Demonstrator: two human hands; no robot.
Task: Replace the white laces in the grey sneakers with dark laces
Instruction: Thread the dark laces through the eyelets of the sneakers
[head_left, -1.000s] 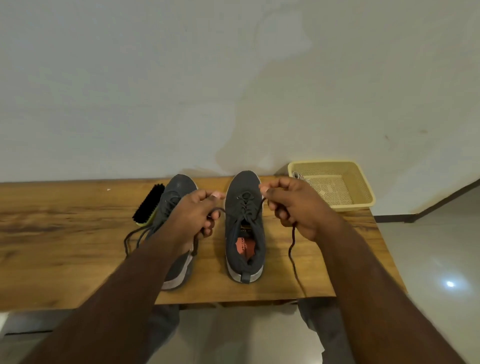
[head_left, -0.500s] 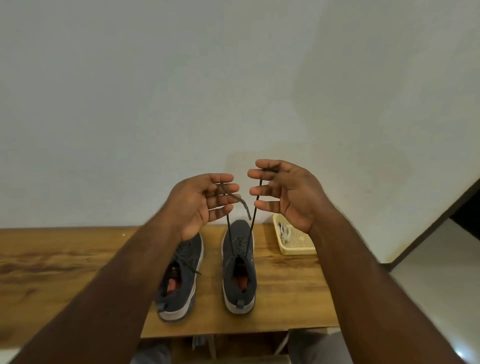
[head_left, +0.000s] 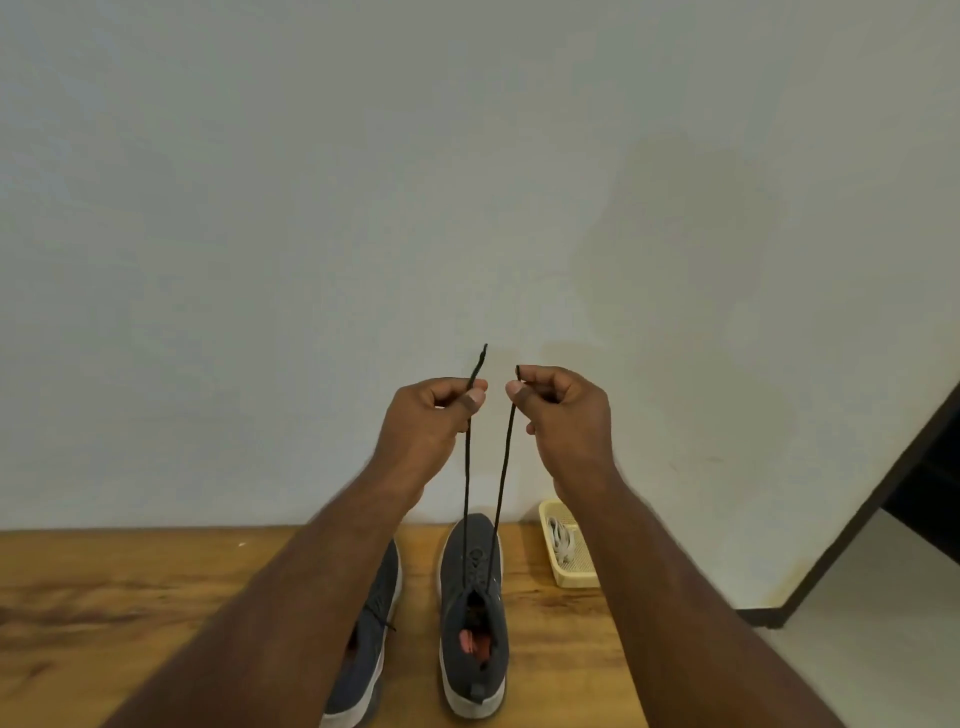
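Raised above the grey knit sneaker (head_left: 471, 613), the left hand (head_left: 431, 421) and right hand (head_left: 563, 415) each pinched one end of its thin dark lace (head_left: 503, 467).

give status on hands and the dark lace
Left hand and right hand each pinch a dark lace end, raised over right sneaker. Nothing in the way.

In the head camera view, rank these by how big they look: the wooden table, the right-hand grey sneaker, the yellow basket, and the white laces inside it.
1. Wooden table, largest by far.
2. Right-hand grey sneaker.
3. Yellow basket, though an arm hides part of it and it sits farther back.
4. White laces, smallest.
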